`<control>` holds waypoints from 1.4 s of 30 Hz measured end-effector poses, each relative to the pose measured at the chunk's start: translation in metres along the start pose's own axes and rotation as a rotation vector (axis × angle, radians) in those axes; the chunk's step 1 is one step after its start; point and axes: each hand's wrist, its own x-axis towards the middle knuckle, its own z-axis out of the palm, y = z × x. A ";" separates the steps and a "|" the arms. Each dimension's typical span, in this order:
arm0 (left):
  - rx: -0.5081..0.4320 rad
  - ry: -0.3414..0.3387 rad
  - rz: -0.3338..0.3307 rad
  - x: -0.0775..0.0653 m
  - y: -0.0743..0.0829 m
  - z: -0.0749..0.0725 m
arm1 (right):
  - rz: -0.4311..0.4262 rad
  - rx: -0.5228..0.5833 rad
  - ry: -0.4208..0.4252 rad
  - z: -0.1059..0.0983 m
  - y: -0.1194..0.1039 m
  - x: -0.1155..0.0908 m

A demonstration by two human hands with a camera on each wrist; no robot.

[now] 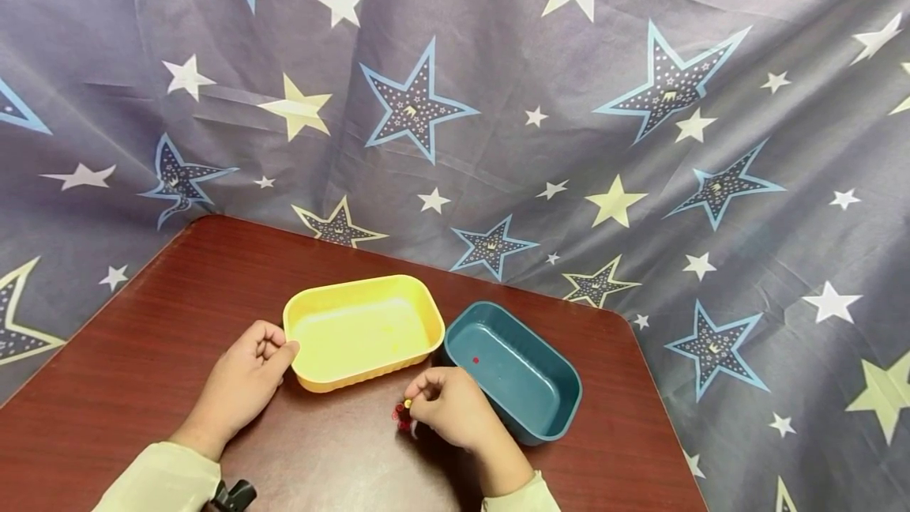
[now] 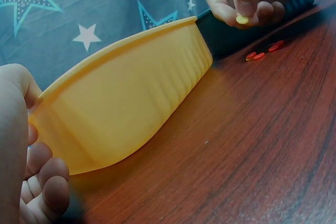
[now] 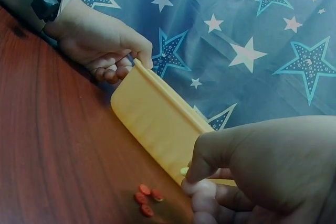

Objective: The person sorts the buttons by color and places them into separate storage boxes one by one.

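Observation:
My left hand (image 1: 245,370) pinches the left rim of the yellow plastic bin (image 1: 364,283), thumb and fingers at its near-left corner. With thumb and fingertips, my right hand (image 1: 451,409) pinches a small yellow button (image 2: 242,19) a little above the table. Below it, several small red buttons (image 3: 140,198) lie loosely grouped on the wood. The teal bin (image 1: 522,322) stands beside the yellow one, partly behind my right hand. A red button (image 1: 475,360) is inside the teal bin. Some of the yellow bin's floor shows faint yellow spots too blurred to tell.
The reddish-brown wooden table (image 1: 213,275) carries both bins. A grey curtain (image 1: 498,204) with stars hangs behind its far edge. A black device (image 1: 235,495) is strapped at my left wrist.

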 end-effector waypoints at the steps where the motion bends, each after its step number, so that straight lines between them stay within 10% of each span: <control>1: -0.001 0.001 0.000 0.000 0.000 0.000 | 0.000 0.009 -0.001 -0.001 -0.001 0.001; 42: 0.007 0.023 0.012 0.000 -0.002 0.001 | 0.195 0.206 0.001 -0.066 -0.048 0.092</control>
